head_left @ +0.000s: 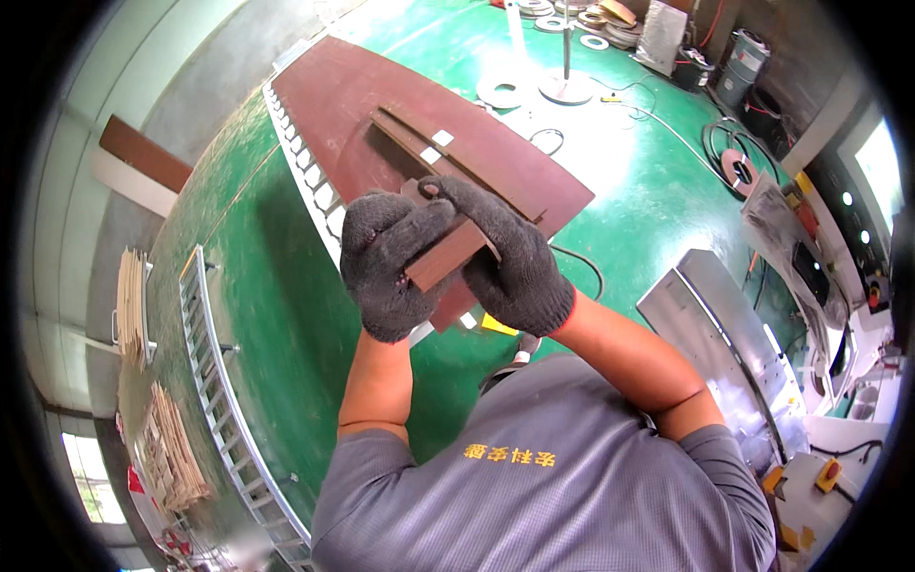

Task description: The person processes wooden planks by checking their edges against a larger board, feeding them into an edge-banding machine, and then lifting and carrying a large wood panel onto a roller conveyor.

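Both hands wear dark grey knit gloves and are raised close together in the middle of the head view. Between them is a brown strip (446, 255), with one flat end turned up toward me. My left hand (386, 257) is closed round its left side, fingers curled. From the right, my right hand (510, 257) grips the same strip, with its fingers reaching over the far side. Below and beyond them lies a long reddish-brown panel (334, 105). Long dark brown strips (477, 176) rest on it, beside small white squares (443, 138). The gloves hide part of the held strip.
A metal ladder-like rack (214, 372) lies on the green floor at left, with stacked tan boards (172, 453) beyond it. Grey metal sheets (710, 324) stand at right. Coiled hose (734, 157), a round-based stand (566, 88) and buckets (693, 69) are farther off.
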### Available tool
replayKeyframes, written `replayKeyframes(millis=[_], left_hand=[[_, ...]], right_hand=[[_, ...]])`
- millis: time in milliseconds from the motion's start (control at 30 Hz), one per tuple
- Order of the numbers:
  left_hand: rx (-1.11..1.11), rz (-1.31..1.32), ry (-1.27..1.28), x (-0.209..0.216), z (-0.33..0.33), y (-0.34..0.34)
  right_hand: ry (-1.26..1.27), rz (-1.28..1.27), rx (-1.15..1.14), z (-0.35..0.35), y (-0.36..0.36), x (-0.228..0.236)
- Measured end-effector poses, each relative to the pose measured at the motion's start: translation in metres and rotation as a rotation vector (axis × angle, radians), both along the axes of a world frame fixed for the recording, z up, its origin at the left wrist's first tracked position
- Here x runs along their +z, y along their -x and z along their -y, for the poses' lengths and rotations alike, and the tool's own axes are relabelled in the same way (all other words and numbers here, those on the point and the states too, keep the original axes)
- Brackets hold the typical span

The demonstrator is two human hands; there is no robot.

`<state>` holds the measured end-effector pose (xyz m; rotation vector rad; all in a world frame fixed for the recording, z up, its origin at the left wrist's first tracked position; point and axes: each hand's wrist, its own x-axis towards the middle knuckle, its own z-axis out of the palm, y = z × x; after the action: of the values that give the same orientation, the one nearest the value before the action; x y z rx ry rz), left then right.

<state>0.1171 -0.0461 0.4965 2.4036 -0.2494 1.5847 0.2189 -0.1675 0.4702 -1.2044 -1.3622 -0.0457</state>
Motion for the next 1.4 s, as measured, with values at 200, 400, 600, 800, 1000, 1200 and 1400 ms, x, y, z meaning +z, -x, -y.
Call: replayKeyframes(millis=[200,400,600,800,1000,1200,1400], left_hand=[[-0.065,0.008,0.017,0.009,0.013,-0.007],[-0.091,-0.083,-0.053,0.012,0.017,-0.013],[-0.17,-0.163,-0.05,0.009,0.024,-0.013],[-0.19,-0.173,-0.084,0.006,0.033,-0.017],[-0.128,-0.164,-0.127,0.008,0.033,-0.02],[-0.144,-0.201,-0.122,0.008,0.036,-0.022],[-0.214,-0.158,-0.073,0.001,0.043,-0.026]], right_hand=[[0.021,-0.018,0.025,0.026,0.003,0.016],[0.101,-0.079,-0.036,0.043,0.003,0.019],[0.146,-0.118,-0.089,0.053,0.012,0.016],[0.169,-0.091,-0.12,0.061,0.009,0.02],[0.054,-0.064,-0.089,0.062,0.002,0.0],[0.082,-0.066,-0.069,0.069,-0.001,0.004],[0.203,-0.099,-0.139,0.08,0.003,0.015]])
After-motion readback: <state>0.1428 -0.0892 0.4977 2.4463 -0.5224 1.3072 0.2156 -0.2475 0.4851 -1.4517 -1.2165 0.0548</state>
